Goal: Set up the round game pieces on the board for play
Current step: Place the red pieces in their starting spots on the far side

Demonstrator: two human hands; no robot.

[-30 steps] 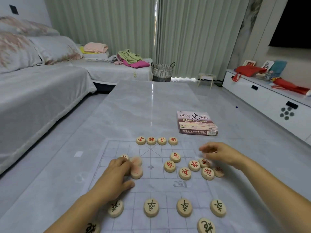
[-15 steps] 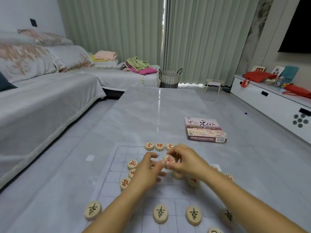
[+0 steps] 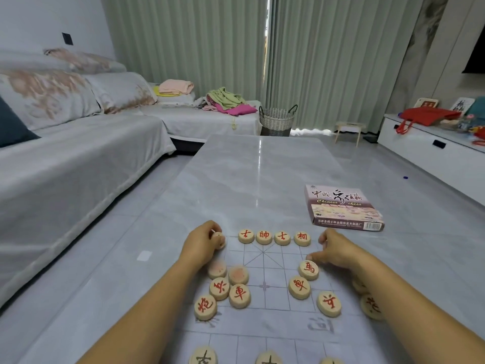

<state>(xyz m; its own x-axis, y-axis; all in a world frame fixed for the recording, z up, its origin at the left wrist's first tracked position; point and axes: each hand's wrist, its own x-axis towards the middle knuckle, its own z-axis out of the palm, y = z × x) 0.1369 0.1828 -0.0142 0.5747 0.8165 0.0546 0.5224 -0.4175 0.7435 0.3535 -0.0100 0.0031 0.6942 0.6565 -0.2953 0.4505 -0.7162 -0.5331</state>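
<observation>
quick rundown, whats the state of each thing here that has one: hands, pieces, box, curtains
left hand, gripping a round piece at the back row's left end
right hand, fingers curled at the board, hold unclear
back row of four, lined up, face up
loose red pieces, scattered mid-board, face up
game box, closed, lying flat
curtains, drawn

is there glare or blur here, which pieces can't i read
Head view: a pale glare streak runs down the table; the piece the left hand grips and two pieces beside its wrist are smeared, unreadable; the far row of four reads sharp.
</observation>
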